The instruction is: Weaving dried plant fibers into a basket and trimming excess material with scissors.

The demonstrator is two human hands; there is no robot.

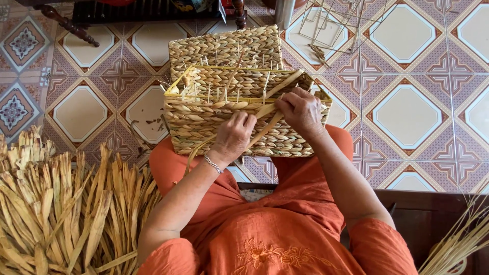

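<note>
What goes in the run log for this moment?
left hand: grips strand | right hand: pinches strand at basket rim | basket: on lap, half woven | straw pile: on left

Basket (204,119) sits on the lap, both hands on its near rim — left hand (233,133) beside right hand (301,109), a strand (265,131) running between them. Heap of dried leaves (61,203) on the floor to the left, wire frame (331,23) further back right.
</note>
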